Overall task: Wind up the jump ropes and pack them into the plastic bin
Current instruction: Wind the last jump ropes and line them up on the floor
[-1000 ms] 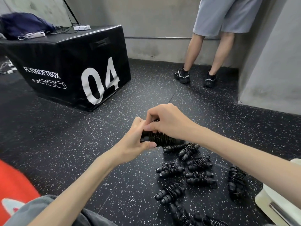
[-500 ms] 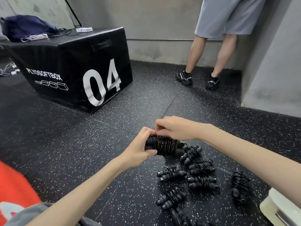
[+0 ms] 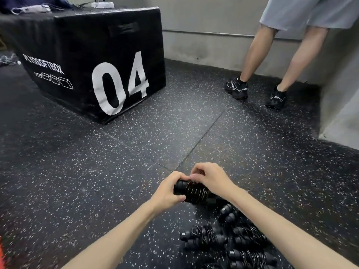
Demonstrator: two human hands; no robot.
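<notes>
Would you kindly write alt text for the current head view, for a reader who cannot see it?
Two hands, left and right, hold a wound black jump rope above a speckled gym floor. More wound ropes lie beneath; a black box marked 04 stands behind.

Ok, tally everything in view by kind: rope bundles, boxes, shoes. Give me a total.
Wound jump rope in the hands: 1
Wound bundles on the floor: at least 4 (the right arm and the frame edge hide others)
Black plyo box: 1
Black shoes: 2
Total: at least 8
</notes>
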